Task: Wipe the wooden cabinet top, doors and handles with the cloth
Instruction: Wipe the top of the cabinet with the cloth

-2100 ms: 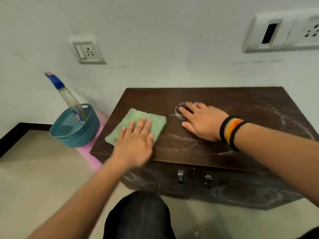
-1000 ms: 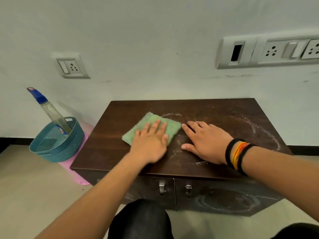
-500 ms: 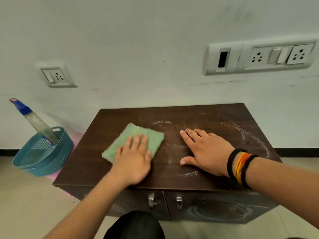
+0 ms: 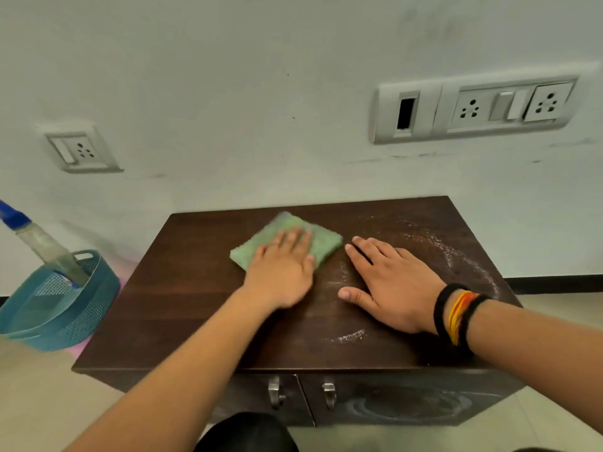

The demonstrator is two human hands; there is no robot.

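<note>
A low dark wooden cabinet [image 4: 182,308] stands against the wall, with two doors and two metal handles [image 4: 275,391] at its front. A folded green cloth [image 4: 321,238] lies on the top near the back middle. My left hand [image 4: 282,272] presses flat on the cloth and covers its near part. My right hand [image 4: 388,285] rests flat on the bare top just right of the cloth, fingers spread, with bands on the wrist. White powdery streaks [image 4: 453,252] mark the right side of the top and the right door [image 4: 411,402].
A teal plastic basket [image 4: 49,311] holding a spray bottle [image 4: 39,243] with a blue cap sits on the floor left of the cabinet, on a pink mat. Wall sockets are above. My dark-clad knee [image 4: 244,433] is at the bottom edge.
My left hand has slid the cloth right and toward the back of the top, after going left half a second ago. The right hand stayed in place. Streaks in the middle are fewer.
</note>
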